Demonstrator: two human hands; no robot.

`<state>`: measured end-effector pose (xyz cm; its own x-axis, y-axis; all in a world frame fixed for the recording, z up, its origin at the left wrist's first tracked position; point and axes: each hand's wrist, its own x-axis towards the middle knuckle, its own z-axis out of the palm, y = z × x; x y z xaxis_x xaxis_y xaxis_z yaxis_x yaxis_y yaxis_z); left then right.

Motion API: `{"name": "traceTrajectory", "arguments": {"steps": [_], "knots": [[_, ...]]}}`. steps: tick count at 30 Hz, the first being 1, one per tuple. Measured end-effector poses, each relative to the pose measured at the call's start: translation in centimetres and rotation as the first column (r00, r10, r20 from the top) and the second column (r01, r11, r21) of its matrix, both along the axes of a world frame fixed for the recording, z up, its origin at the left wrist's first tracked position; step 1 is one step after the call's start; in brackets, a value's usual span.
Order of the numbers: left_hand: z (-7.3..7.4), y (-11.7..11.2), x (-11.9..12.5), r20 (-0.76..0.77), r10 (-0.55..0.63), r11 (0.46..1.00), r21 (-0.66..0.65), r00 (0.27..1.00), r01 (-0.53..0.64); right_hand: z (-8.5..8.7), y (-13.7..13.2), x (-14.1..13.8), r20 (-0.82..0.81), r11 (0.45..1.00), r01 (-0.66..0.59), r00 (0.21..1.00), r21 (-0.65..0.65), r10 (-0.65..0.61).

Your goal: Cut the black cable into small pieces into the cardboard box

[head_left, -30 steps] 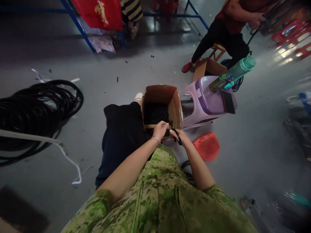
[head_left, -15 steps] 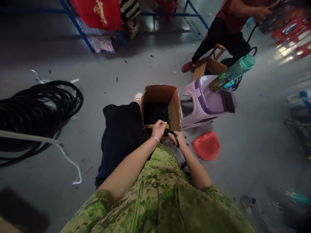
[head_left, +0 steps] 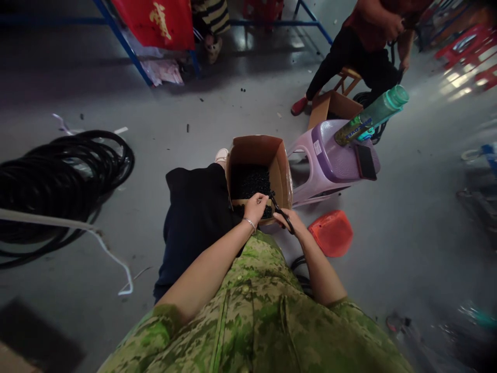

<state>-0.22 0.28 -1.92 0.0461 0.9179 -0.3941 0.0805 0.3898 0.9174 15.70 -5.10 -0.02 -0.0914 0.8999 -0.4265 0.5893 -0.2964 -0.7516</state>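
Both my hands are over the near edge of an open cardboard box (head_left: 256, 142), which holds a heap of small black pieces (head_left: 250, 181). My right hand (head_left: 292, 221) is closed around the black handles of a pair of scissors (head_left: 286, 223), whose blades point up and left toward my other hand. The fingers of my left hand (head_left: 255, 206) are pinched together by the blade tips. A small dark piece seems to be at its fingertips, too small to make out.
Right of the box stands a purple stool (head_left: 330, 155) with a green bottle (head_left: 373, 116) and a phone (head_left: 365, 161) on it. A red plastic piece (head_left: 332, 233) lies on the floor. Coiled black hose (head_left: 66, 181) lies left. A seated co-worker (head_left: 373, 46) is beyond the stool.
My right hand has shifted slightly to the right with the scissors, and the forearm has swung outward. My left hand stays nearly in place. The co-worker's hands have moved lower and apart.
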Motion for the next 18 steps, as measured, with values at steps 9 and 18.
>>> {"name": "traceTrajectory", "arguments": {"steps": [9, 18], "knots": [[-0.1, -0.1, -0.1, -0.088, -0.175, 0.964, 0.189, 0.981, 0.189, 2.1, 1.4, 0.8, 0.058, 0.996, -0.090, 0.994, 0.004, 0.089], [0.1, 0.0, 0.0, -0.096, -0.185, 0.963, 0.183, 0.978, 0.200, 2.0, 1.0, 0.8, 0.016, 0.998, -0.057, 0.998, 0.026, 0.057]]}}
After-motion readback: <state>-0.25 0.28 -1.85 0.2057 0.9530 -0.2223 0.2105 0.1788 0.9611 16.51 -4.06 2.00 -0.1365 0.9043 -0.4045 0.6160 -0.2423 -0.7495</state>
